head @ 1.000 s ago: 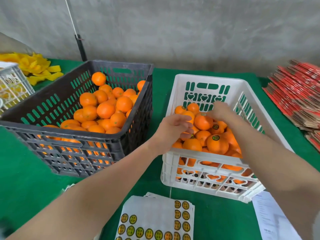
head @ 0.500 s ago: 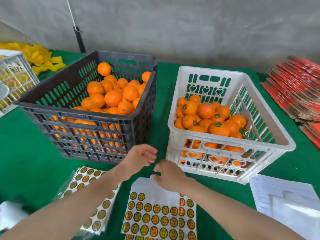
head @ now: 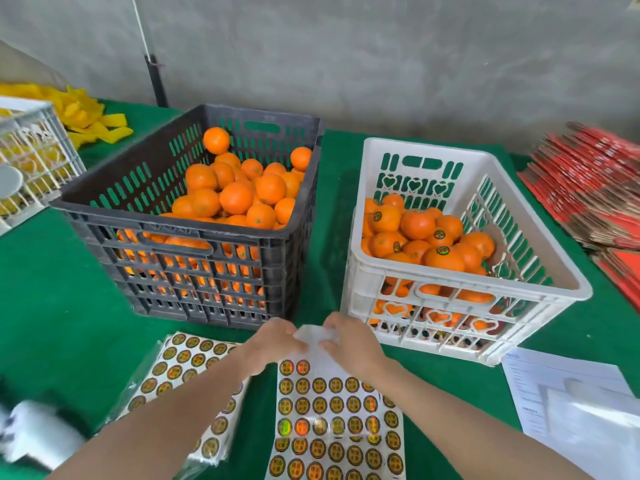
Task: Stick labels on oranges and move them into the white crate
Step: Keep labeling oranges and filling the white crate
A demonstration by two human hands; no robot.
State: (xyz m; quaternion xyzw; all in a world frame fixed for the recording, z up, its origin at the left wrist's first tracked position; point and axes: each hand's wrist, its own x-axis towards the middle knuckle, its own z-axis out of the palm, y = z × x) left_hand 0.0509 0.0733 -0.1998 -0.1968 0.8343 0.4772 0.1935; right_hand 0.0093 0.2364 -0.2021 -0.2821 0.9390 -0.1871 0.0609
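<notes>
Paper [head: 568, 393] beside white crate [head: 426, 146], cartons [head: 588, 195] beyond

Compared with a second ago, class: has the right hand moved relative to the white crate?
Yes. The right hand left the white crate and drew back toward the person; it now pinches the sticker sheet before it.

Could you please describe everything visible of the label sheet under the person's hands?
The glossy white sheet of round gold-and-black labels lies on the green table cloth, just before the white plastic crate. Its label rows look mostly full, and some labels shine iridescent. The top strip is bare and slightly lifted, pinched by the left hand and right hand.
</notes>
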